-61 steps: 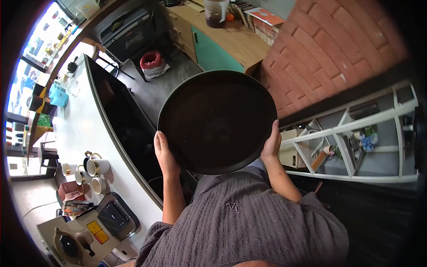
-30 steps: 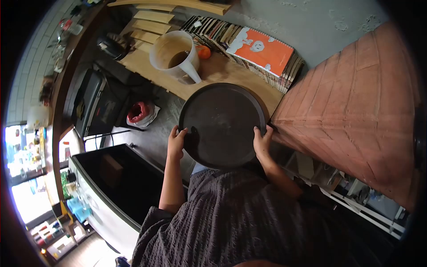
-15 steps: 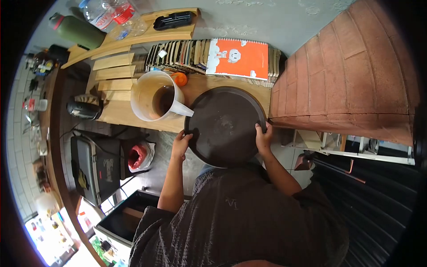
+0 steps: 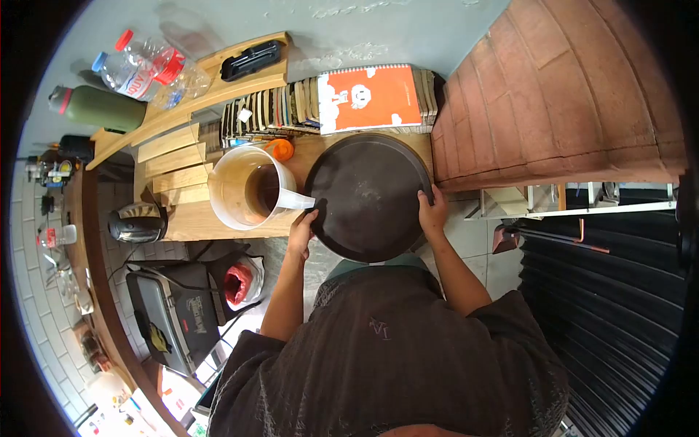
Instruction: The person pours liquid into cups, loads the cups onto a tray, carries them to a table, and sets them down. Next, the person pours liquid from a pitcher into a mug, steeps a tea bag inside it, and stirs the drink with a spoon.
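Observation:
A round, dark brown serving tray (image 4: pixel 371 197) lies level before me, its far part over the wooden counter (image 4: pixel 193 227). My left hand (image 4: pixel 300 231) is closed on the tray's left rim, thumb on top and fingers mostly hidden below. At the right rim, my right hand (image 4: pixel 433 213) grips the tray the same way. Just left of the tray stands a translucent plastic measuring jug (image 4: pixel 224 191) with dark brown liquid in it. Its handle points towards the tray, ending close to my left thumb.
Behind the tray runs a row of books (image 4: pixel 280 113) with an orange spiral notebook (image 4: pixel 378 98) on top. An orange round item (image 4: pixel 279 150) sits behind the jug. A kettle (image 4: pixel 138 223) is at the left, and a brick wall (image 4: pixel 553 102) bounds the right.
My view has shifted, so the bottles and shelf appear lower and further left. Both hands keep their hold on the tray, which stays beside the jug.

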{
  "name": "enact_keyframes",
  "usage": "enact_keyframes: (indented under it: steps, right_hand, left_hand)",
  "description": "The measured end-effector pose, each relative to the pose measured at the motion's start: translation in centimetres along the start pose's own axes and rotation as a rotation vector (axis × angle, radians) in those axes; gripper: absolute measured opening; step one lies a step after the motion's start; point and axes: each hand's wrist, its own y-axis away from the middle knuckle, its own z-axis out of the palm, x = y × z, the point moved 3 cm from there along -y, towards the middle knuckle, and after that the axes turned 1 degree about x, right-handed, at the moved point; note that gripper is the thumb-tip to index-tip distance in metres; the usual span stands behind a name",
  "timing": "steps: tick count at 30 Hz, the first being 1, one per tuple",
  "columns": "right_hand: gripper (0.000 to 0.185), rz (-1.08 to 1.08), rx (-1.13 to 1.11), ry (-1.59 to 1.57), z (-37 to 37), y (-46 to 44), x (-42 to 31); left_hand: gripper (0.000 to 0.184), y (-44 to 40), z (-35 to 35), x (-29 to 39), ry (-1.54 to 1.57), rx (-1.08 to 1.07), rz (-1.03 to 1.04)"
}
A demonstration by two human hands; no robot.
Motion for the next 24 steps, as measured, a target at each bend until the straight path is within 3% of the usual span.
enact_keyframes:
  steps: [3,12,14,16,24]
  right_hand:
    - [0.058,-0.062,-0.017,-0.085,0.6,-1.4,2.8]
    - [0.065,0.03,-0.144,-0.129,-1.8,-0.8,-0.5]
    - [0.066,-0.009,-0.164,-0.182,-0.6,-1.9,2.5]
    - [0.067,-0.049,-0.191,-0.233,-0.5,-2.5,3.8]
    - [0.068,-0.166,-0.397,-0.111,-2.3,-2.6,2.3]
  left_hand:
    - [0.026,-0.2,0.6,0.1,0.087,0.002,0.038]
    - [0.013,0.3,1.9,1.0,0.188,0.032,0.065]
    - [0.014,-0.8,1.1,0.0,0.219,0.041,0.07]
    - [0.033,-2.3,0.3,-1.5,0.133,-0.021,0.075]
    - [0.052,1.5,0.8,-2.4,0.174,0.021,0.126]
